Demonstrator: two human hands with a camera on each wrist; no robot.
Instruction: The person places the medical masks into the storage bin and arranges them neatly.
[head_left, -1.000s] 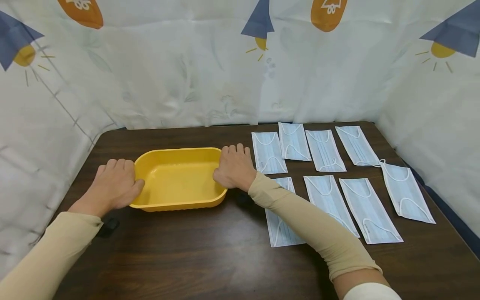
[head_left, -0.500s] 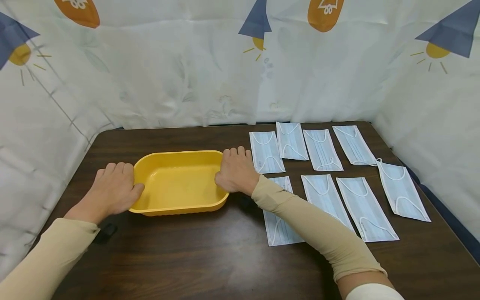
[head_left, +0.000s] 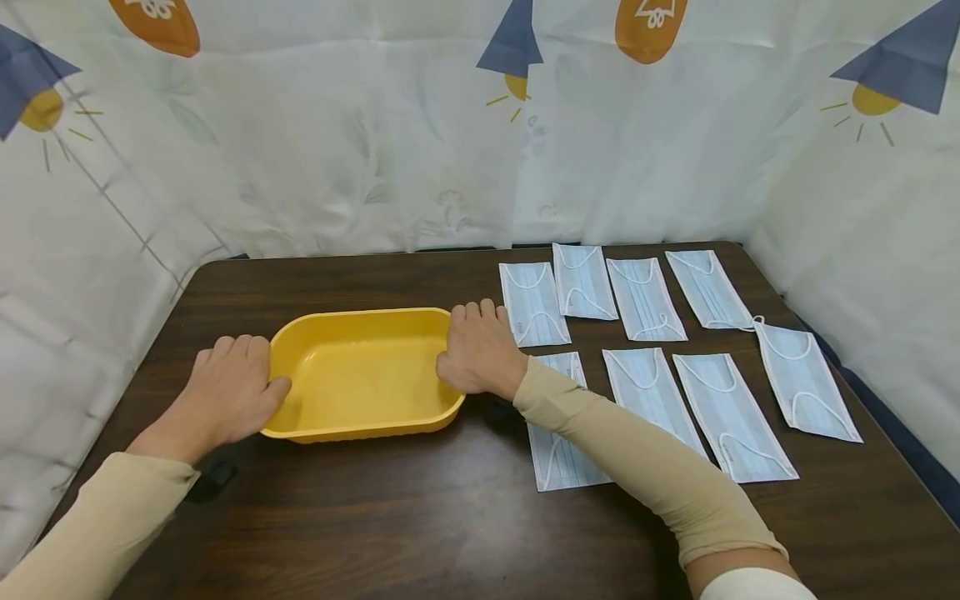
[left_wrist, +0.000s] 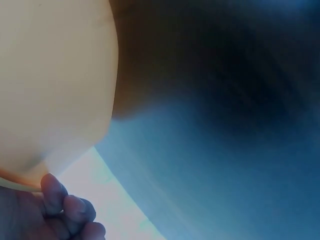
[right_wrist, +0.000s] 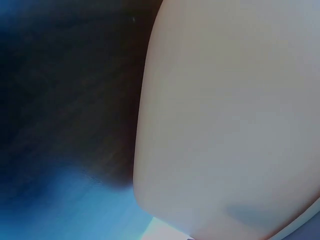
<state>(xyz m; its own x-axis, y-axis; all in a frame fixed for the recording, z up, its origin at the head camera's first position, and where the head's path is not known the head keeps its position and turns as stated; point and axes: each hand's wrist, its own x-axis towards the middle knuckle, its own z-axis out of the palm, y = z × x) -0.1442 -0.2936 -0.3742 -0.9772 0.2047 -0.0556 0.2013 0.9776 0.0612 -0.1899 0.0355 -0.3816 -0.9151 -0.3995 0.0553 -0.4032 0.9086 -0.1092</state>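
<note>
A shallow yellow plastic tray (head_left: 367, 375) with rounded corners is held between both hands, and nothing shows inside it. My left hand (head_left: 232, 387) grips its left end, thumb over the rim. The right hand (head_left: 480, 348) grips the opposite end the same way. In the left wrist view the tray's outer surface (left_wrist: 55, 75) fills the left side, with curled fingertips (left_wrist: 77, 207) by its rim. The tray (right_wrist: 225, 110) also fills much of the right wrist view, where the fingers are hidden.
Several light blue face masks (head_left: 701, 287) lie flat in two rough rows on the right of the dark wooden table (head_left: 360, 525). The right forearm passes over part of the front row. A white patterned curtain (head_left: 360, 125) hangs behind the table and along its sides.
The yellow tray has shifted toward me and slightly right, with both hands moving along on its ends. The masks lie as before; the head view has shifted a little.
</note>
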